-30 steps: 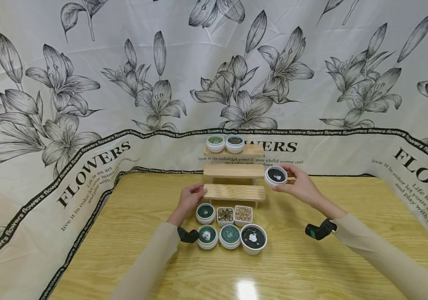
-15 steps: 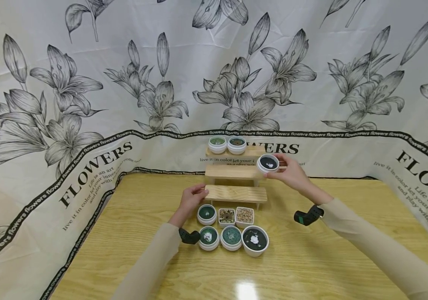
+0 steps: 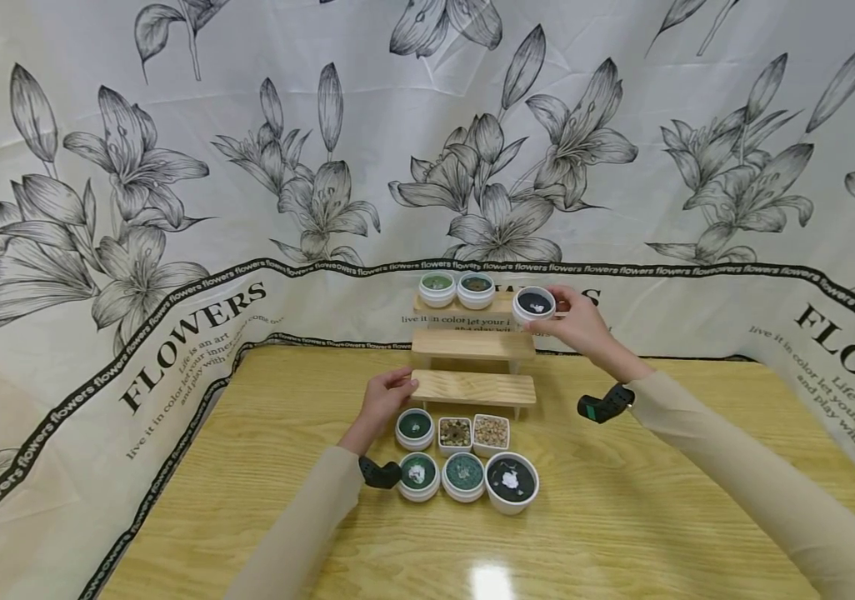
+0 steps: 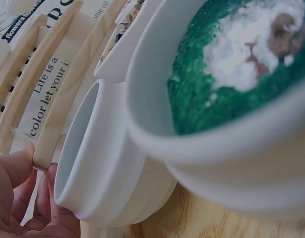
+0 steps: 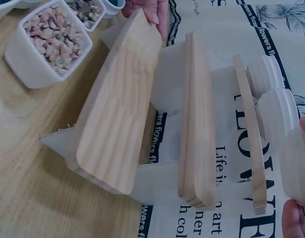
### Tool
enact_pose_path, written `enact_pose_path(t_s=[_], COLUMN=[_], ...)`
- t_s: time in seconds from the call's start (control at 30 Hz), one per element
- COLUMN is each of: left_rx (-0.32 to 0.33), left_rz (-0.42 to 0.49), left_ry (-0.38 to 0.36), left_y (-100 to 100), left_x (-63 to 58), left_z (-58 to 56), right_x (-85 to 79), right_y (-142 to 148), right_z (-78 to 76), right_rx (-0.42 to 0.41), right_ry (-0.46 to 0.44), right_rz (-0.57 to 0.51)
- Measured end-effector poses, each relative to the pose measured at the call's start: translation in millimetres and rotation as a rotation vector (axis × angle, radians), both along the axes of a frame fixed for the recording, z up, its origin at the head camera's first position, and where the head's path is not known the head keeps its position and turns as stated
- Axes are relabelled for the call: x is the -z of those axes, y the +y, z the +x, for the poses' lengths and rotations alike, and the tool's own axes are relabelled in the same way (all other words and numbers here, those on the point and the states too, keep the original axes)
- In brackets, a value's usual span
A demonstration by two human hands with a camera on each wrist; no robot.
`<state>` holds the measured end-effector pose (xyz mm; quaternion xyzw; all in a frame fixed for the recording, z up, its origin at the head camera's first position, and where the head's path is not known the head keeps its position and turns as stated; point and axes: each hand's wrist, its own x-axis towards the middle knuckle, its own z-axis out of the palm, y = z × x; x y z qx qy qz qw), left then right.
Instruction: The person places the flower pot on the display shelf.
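My right hand (image 3: 579, 323) grips a round white pot (image 3: 534, 307) with dark filling and a white patch, held at the right end of the top step (image 3: 501, 302) of a three-tier wooden stand. To its left on that step are two round white pots, one with light green filling (image 3: 437, 288) and one with darker filling (image 3: 476, 290). With thumb above and fingers below, my left hand (image 3: 382, 404) pinches the left end of the stand's lowest step (image 3: 472, 387). In the right wrist view, the held pot (image 5: 294, 166) shows beside the other two at the top step.
Before the stand are two square pots of pebbles (image 3: 491, 431), round pots with green filling (image 3: 416, 426), and a larger dark-filled pot (image 3: 512, 481). The middle step (image 3: 472, 342) bears no pots. A flower-printed cloth (image 3: 307, 317) hangs behind the wooden table (image 3: 622, 517).
My right hand has carried the dark-filled pot up and left, from beside the middle step to the top step's right end. My left hand stays on the lowest step.
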<state>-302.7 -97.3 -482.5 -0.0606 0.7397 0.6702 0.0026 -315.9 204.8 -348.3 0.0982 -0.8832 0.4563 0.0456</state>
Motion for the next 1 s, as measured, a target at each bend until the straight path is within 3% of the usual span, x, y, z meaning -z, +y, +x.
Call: enact_pose_path(t_s=[0.6, 0.7, 1.0], left_rx=[0.024, 0.025, 0.018], left_rz=[-0.016, -0.012, -0.011], left_ry=[-0.024, -0.024, -0.011], left_y=[-1.7, -1.0, -1.3], left_x=[2.3, -2.1, 0.6], left_z=[-2.5, -0.5, -2.2], right_x=[7.5, 6.8, 4.6], right_y=[-9.3, -8.6, -13.7], right_z=[-37.2, -40.0, -45.2], right_rx=[0.010, 0.005, -0.007], right_ry=[-0.035, -0.051, -0.084], right_rz=[-0.011, -0.016, -0.053])
